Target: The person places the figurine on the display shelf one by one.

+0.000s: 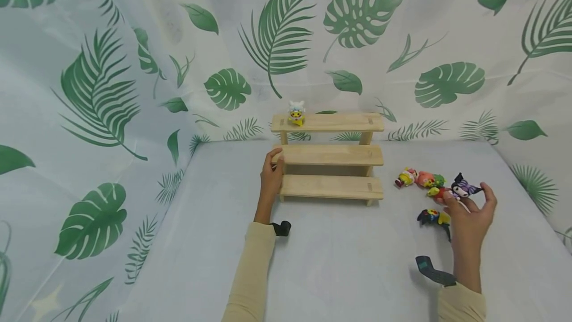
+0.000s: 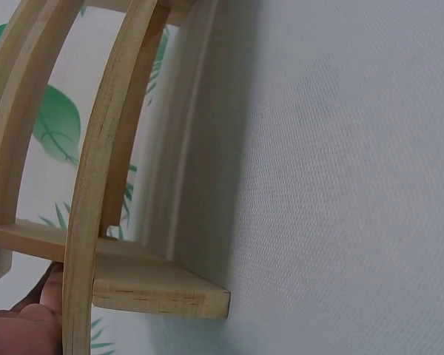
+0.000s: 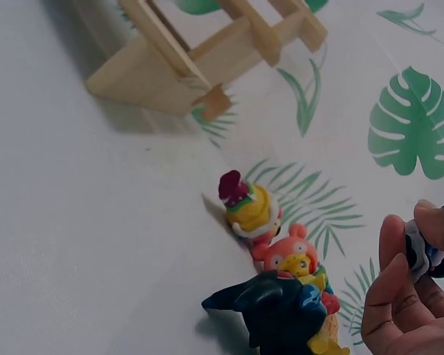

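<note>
In the head view, my left hand (image 1: pixel 271 175) grips the left end of the middle step of a three-tier wooden shelf (image 1: pixel 332 155). The left wrist view shows my fingers (image 2: pixel 41 318) behind a wooden board. My right hand (image 1: pixel 471 217) pinches a figurine in purple and black with a white face (image 1: pixel 460 189), which the right wrist view shows partly between thumb and fingers (image 3: pixel 391 244). Beside it lie a red and yellow figurine (image 1: pixel 437 193), a pink one (image 1: pixel 425 179) and a yellow one with a dark red end (image 1: pixel 405 177). A black, blue and yellow figurine (image 1: pixel 432 216) lies nearer.
A yellow figurine with a white top (image 1: pixel 296 114) stands at the left of the top step. The shelf stands on a white surface (image 1: pixel 339 262), with leaf-patterned cloth (image 1: pixel 286 83) behind and at the sides. Black wrist mounts (image 1: pixel 433 272) stick out from both wrists.
</note>
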### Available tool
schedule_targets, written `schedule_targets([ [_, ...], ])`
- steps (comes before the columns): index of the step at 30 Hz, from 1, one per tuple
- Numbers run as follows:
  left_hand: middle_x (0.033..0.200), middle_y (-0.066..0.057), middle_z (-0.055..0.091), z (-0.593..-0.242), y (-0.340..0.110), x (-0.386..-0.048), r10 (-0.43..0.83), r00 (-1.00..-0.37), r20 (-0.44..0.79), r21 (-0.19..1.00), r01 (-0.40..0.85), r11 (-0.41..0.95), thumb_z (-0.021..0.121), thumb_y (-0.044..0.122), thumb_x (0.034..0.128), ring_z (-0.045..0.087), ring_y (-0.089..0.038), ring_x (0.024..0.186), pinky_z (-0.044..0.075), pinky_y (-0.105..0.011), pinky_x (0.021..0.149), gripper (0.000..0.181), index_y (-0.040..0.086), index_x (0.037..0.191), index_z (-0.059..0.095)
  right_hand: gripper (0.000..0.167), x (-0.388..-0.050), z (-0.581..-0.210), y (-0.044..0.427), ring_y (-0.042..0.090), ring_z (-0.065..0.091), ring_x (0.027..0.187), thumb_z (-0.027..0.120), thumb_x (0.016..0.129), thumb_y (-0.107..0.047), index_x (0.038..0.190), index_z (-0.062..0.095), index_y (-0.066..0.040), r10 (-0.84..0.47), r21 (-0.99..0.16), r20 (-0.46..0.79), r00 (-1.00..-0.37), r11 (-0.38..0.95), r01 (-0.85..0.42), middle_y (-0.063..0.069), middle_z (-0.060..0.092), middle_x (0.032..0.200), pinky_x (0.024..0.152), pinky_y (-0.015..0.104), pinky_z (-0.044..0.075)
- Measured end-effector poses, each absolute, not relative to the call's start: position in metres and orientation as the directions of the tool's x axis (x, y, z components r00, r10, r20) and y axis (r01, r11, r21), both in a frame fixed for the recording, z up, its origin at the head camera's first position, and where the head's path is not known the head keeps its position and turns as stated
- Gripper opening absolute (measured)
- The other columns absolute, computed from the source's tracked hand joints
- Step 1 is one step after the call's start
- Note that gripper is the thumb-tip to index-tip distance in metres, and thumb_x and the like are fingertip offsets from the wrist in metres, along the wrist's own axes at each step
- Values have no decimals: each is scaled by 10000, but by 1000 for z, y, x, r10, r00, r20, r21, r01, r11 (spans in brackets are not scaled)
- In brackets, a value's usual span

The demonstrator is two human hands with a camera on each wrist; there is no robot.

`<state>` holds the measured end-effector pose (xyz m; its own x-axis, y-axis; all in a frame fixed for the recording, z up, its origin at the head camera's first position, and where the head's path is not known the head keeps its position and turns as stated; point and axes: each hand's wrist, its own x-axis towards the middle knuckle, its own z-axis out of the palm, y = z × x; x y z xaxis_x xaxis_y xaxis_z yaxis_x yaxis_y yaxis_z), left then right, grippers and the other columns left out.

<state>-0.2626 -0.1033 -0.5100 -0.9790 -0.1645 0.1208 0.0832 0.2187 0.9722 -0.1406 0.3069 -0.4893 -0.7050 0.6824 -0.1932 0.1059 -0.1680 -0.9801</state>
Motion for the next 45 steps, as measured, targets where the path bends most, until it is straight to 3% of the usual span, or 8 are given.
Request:
schedule_targets([
  [8,1069,-79,614,-507,-105,-266,-179,-976,126,970,84,227,492,449,1009,608,-206,968,487,-361,805,317,356,1307,547,776,-159,-475,297,11,611,845,721,880,-133,1470,300,-409,615,-986,-146,-775,-155,63,-55,525,1169,641,85,503],
  [19,1160,-60,622,-504,-107,-266,-172,-977,125,972,86,218,493,433,1013,615,-227,990,488,-379,815,315,363,1317,539,758,-189,-453,271,28,691,810,736,872,-151,1482,307,-284,489,-989,43,-871,-100,-105,-84,652,1036,630,129,529],
  [23,1153,-64,627,-505,-106,-267,-172,-976,132,971,92,222,495,437,1011,615,-215,976,489,-366,805,320,362,1318,540,576,-204,-443,259,18,686,803,746,869,-178,1369,460,-173,432,-993,77,-899,-52,-110,-88,658,1061,618,123,517],
  [27,1210,-58,624,-504,-106,-268,-170,-976,136,969,95,228,496,436,1011,616,-219,994,492,-376,815,322,357,1320,540,377,-223,-428,245,16,687,767,729,887,-196,1215,547,-159,365,-989,144,-920,22,-146,-75,631,1069,671,122,513],
  [30,1236,-52,622,-503,-105,-269,-166,-977,132,968,91,233,495,443,1010,619,-220,1010,497,-379,820,324,355,1319,542,318,-238,-417,235,23,687,756,716,896,-160,1173,559,-161,311,-976,217,-925,35,-217,-38,586,1070,701,128,518],
  [36,1092,-76,639,-505,-103,-267,-164,-980,117,970,78,229,490,439,1012,623,-216,982,488,-347,773,311,364,1309,543,317,-254,-390,212,18,690,750,688,896,-55,1194,579,-80,199,-948,318,-927,61,-312,-26,575,1015,690,143,534],
  [40,1084,-83,636,-506,-103,-265,-163,-980,118,971,80,224,482,447,1013,622,-222,982,487,-355,781,320,357,1314,540,348,-263,-378,198,-19,636,830,697,879,-43,1198,584,38,159,-914,382,-910,214,-346,112,629,1035,723,120,506],
  [45,1129,-67,631,-509,-102,-261,-155,-982,108,973,72,217,474,449,1016,622,-228,1016,490,-354,799,325,361,1323,532,400,-287,-390,193,-56,561,901,724,875,-85,1213,578,71,137,-856,415,-899,394,-335,253,642,1125,782,97,456],
])
